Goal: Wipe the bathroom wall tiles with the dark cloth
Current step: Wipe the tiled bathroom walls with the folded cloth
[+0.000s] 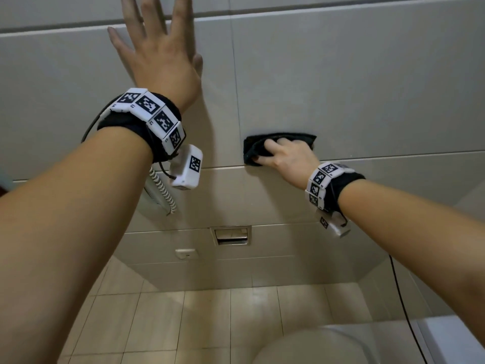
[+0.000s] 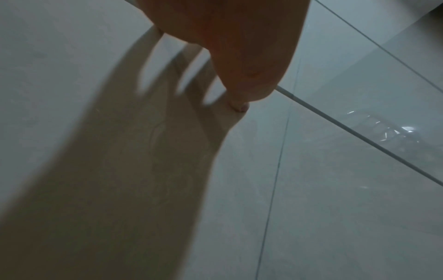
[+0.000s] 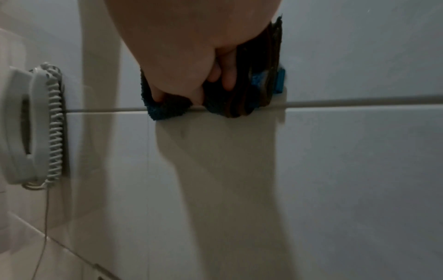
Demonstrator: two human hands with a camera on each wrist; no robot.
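The left hand [image 1: 160, 53] was raised toward eleven o'clock, its fingers [image 1: 181, 14] straight and spread, the palm flat against the wall tiles [image 1: 367, 82] and holding nothing. Its forearm ran up from the lower left, a band of black-and-white markers [image 1: 149, 114] strapped round the wrist. From the left wrist view the thumb tip touched the glossy tile and the hand's shadow fanned out beneath it.

Below that wrist, at about nine o'clock from the cloth, a pale wall phone [image 3: 26, 125] with a coiled cord [image 3: 56, 123] hung on the tiles.

Toward three o'clock, the dark cloth [image 1: 262, 147] sat bunched and folded against the wall, just above a horizontal grout line [image 1: 393, 156]. It looked nearly black, with blue terry showing at its lower edges in the right wrist view. The right hand [image 1: 286, 158] gripped it, fingers [image 3: 227, 75] curled into the folds and the thumb tucked at its lower edge, pressing it to the tile. That forearm reached in from the lower right, also banded with markers.

Down at six o'clock were a recessed metal holder [image 1: 231, 235], the tiled floor [image 1: 210, 319] and a toilet lid [image 1: 315, 348].
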